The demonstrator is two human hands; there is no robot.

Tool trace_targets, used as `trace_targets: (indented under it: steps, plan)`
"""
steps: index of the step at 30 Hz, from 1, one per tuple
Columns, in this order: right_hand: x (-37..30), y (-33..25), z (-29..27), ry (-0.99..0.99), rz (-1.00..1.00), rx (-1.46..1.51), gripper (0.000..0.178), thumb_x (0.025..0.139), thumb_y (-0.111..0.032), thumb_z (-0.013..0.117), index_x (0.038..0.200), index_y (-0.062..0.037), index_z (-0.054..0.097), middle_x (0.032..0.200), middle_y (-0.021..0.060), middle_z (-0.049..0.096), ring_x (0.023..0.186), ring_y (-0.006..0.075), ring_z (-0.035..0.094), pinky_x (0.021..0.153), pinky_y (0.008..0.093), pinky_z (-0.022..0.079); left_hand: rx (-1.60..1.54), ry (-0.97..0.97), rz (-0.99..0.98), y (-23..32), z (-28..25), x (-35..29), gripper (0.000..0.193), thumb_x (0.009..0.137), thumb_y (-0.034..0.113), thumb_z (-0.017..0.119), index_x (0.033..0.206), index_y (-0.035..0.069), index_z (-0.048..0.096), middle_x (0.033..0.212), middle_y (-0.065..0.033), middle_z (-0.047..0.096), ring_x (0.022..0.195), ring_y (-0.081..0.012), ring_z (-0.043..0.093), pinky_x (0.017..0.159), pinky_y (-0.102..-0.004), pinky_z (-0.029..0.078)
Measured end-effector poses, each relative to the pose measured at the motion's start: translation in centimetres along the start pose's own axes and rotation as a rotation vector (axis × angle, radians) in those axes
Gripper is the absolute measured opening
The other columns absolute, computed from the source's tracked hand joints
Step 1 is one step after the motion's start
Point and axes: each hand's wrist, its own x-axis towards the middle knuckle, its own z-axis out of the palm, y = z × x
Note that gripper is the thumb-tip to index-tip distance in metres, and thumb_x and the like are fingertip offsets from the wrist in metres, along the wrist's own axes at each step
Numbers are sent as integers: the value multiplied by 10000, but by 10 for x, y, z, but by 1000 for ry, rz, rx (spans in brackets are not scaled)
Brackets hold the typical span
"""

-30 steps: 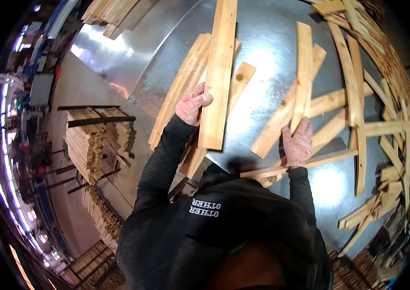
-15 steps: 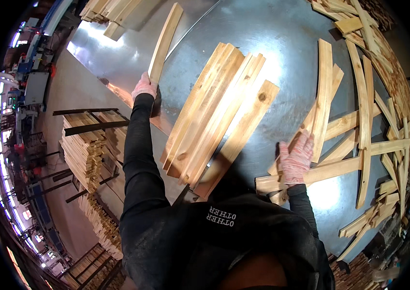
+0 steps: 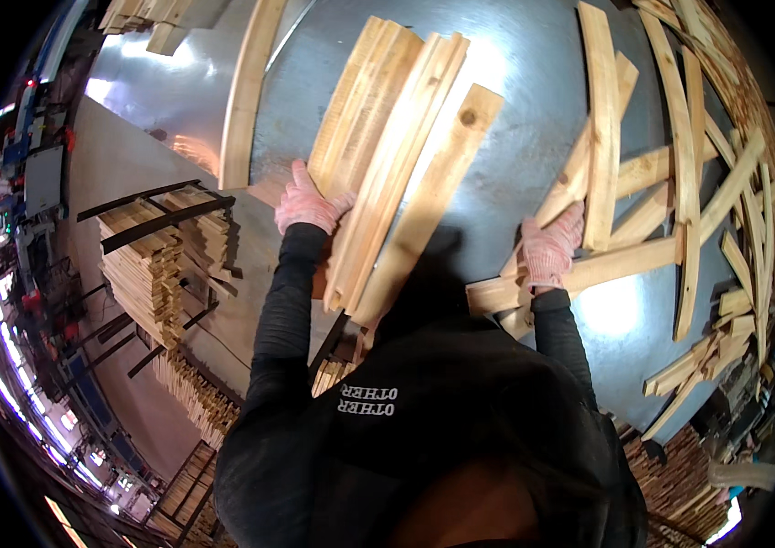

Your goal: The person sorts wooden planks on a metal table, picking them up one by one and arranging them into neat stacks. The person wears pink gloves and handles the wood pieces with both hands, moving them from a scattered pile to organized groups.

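My left hand [image 3: 308, 205], in a pale pink glove, has its fingers spread against the lower left side of a bundle of wooden planks [image 3: 365, 110]. A separate wooden plank [image 3: 250, 91] lies just left of that bundle, beyond my fingertips. On the bundle's right side rests a wider plank with a dark knot [image 3: 470, 117]. My right hand [image 3: 552, 245], gloved alike, is closed over a slanting wooden plank [image 3: 563, 183] in the crossed pile. Its thumb is on the left side, and its fingertips are partly hidden among the planks.
The metal tabletop [image 3: 534, 100] shines between the bundle and the crossed planks [image 3: 684, 183]. More planks [image 3: 154, 23] lie at the far left. Beside the table, a stack of boards [image 3: 141, 265] stands with dark metal bars [image 3: 168, 224]. Short offcuts [image 3: 707, 352] lie near the right edge.
My left hand has let go of the single plank, now lying left of the bundle, and moved right onto the bundle. My right hand's fingers have drawn together at the crossed planks.
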Motion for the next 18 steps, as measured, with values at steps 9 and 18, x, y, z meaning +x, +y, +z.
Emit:
trace_targets:
  steps: [9, 18]
  plan:
    - [-23, -12, -12, -424, 240, 1221, 870, 703, 36, 571, 1516, -43, 270, 1226, 149, 558, 1082, 247, 566, 915, 317, 474, 34, 191, 279, 29, 34, -78, 1151, 668, 573, 777, 1507, 59, 180, 1468, -315, 294, 1341, -449, 358, 1055, -529, 362]
    - [0, -7, -26, -890, 188, 2097, 566, 781, 55, 533, 1335, 2, 431, 1196, 167, 571, 1099, 300, 590, 1001, 479, 498, 86, 246, 293, 9, 30, -40, 1150, 652, 436, 800, 1530, 132, 122, 1465, -264, 306, 1290, -440, 401, 1063, -496, 366]
